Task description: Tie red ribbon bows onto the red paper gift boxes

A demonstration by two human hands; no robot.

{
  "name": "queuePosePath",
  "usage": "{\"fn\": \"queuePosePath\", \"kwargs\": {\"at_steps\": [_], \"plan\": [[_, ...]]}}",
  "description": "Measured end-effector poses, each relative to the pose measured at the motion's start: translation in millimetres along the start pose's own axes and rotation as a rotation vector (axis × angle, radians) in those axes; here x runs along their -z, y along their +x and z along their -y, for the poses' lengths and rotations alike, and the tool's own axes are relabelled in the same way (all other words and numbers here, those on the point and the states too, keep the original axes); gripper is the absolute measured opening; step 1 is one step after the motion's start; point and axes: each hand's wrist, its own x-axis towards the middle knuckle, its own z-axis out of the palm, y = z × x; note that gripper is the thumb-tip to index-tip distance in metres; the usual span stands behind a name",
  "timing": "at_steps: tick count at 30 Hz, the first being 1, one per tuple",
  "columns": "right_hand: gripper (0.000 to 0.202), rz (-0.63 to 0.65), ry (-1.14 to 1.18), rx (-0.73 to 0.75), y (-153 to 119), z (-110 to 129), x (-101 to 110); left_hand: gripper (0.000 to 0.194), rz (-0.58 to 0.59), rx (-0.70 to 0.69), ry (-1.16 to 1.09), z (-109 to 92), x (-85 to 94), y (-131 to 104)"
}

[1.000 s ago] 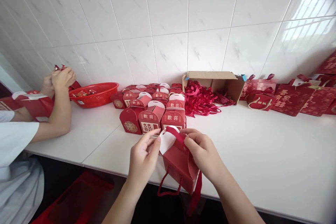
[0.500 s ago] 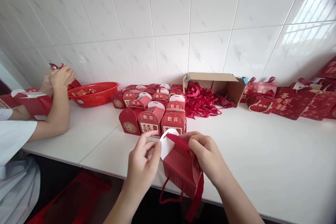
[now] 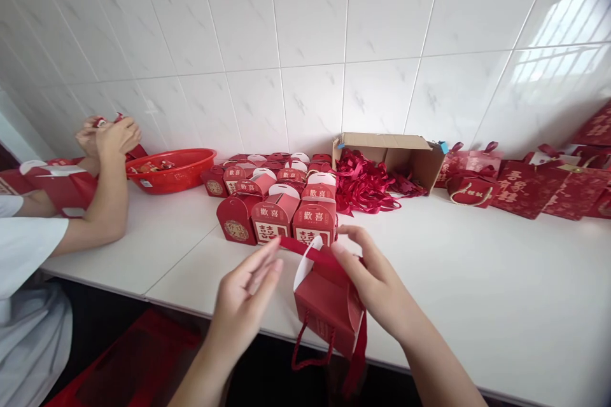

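A small red gift box (image 3: pixel 322 305) with a white-lined end flap and a red rope handle sits at the table's front edge. Red ribbon (image 3: pixel 317 255) crosses its top, passing through the white flap, and a loose tail hangs down the right side. My left hand (image 3: pixel 248 289) pinches the ribbon's end, drawn out left of the flap. Around the box's right end is my right hand (image 3: pixel 375 280), its thumb against the ribbon and upper edge; its other fingertips are partly hidden. Finished-looking red gift boxes (image 3: pixel 315 222) stand in rows just behind.
An open cardboard box (image 3: pixel 389 141) spills red ribbons (image 3: pixel 365 187) on the white table (image 3: pixel 453 286). Red gift bags (image 3: pixel 520 187) line the right. At left, a red basin (image 3: pixel 179 178) holds small packets, beside a co-worker's hands (image 3: pixel 112 140) and an open red box (image 3: pixel 67 187).
The ribbon's end has come through the flap and stretches left in my left hand, which has moved away from the flap. My right hand has shifted slightly over the box.
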Motion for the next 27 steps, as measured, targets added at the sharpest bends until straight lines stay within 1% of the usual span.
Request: {"fn": "queuePosePath", "kwargs": {"at_steps": [2, 3, 4, 5, 6, 7, 8, 9, 10, 12, 13, 15, 17, 19, 21, 22, 24, 25, 26, 27], "plan": [[0.042, -0.14, 0.009, 0.029, -12.3, -8.9, 11.3, 0.06, -0.109, 0.083, 0.049, 11.2, 21.5, 6.4], [0.043, -0.204, -0.006, 0.034, -19.4, -14.5, 17.2, 0.062, -0.178, 0.12, 0.086, 16.9, 32.3, 9.4], [0.042, -0.24, -0.026, 0.031, -26.8, -20.4, 22.5, 0.064, -0.25, 0.131, 0.147, 21.7, 41.8, 11.8], [0.038, -0.234, -0.047, 0.017, -33.8, -26.3, 26.6, 0.064, -0.314, 0.118, 0.223, 25.2, 48.8, 13.3], [0.034, -0.186, -0.064, -0.005, -40.2, -31.7, 29.2, 0.063, -0.361, 0.086, 0.284, 26.8, 52.5, 13.7], [0.032, -0.113, -0.071, -0.03, -45.4, -36.4, 30.2, 0.061, -0.368, 0.046, 0.323, 26.5, 52.7, 13.2], [0.03, -0.04, -0.067, -0.052, -49.4, -40.4, 29.5, 0.059, -0.328, 0.012, 0.324, 24.4, 49.2, 12.2], [0.031, 0.013, -0.049, -0.071, -52.0, -43.6, 27.5, 0.056, -0.243, -0.011, 0.287, 20.9, 42.7, 11.1], [0.033, 0.038, -0.016, -0.091, -53.2, -46.2, 24.5, 0.052, -0.122, -0.016, 0.221, 16.7, 33.7, 10.5], [0.039, 0.034, 0.092, -0.13, -51.9, -50.2, 18.0, 0.045, 0.142, -0.009, 0.062, 8.5, 12.4, 11.4], [0.041, 0.027, 0.155, -0.147, -49.8, -51.7, 15.5, 0.041, 0.242, -0.015, -0.007, 5.5, 1.9, 12.7], [0.041, 0.055, 0.276, -0.167, -43.4, -54.0, 13.6, 0.035, 0.355, -0.038, -0.091, 2.1, -15.5, 15.3], [0.039, 0.123, 0.346, -0.177, -35.3, -54.9, 16.8, 0.032, 0.4, -0.034, -0.113, 1.1, -26.2, 14.6], [0.036, 0.185, 0.331, -0.18, -27.0, -54.5, 24.5, 0.03, 0.41, 0.023, -0.146, 0.0, -30.6, 9.0], [0.032, 0.199, 0.264, -0.165, -20.0, -53.9, 34.5, 0.026, 0.408, 0.089, -0.225, -1.7, -31.2, 0.2], [0.03, 0.178, 0.222, -0.15, -17.4, -53.8, 39.7, 0.022, 0.415, 0.118, -0.254, -2.5, -30.7, -4.1], [0.029, 0.063, 0.111, -0.102, -14.3, -54.4, 49.3, 0.021, 0.456, 0.152, -0.248, -2.0, -28.9, -10.3], [0.029, -0.03, 0.037, -0.068, -13.8, -55.0, 53.5, 0.021, 0.47, 0.154, -0.212, -0.3, -27.6, -11.4], [0.028, -0.132, -0.042, -0.031, -13.9, -55.8, 57.3, 0.022, 0.464, 0.138, -0.157, 2.5, -26.0, -11.3], [0.027, -0.231, -0.118, 0.002, -14.6, -56.5, 60.8, 0.022, 0.423, 0.099, -0.093, 6.3, -24.1, -9.9]]}}
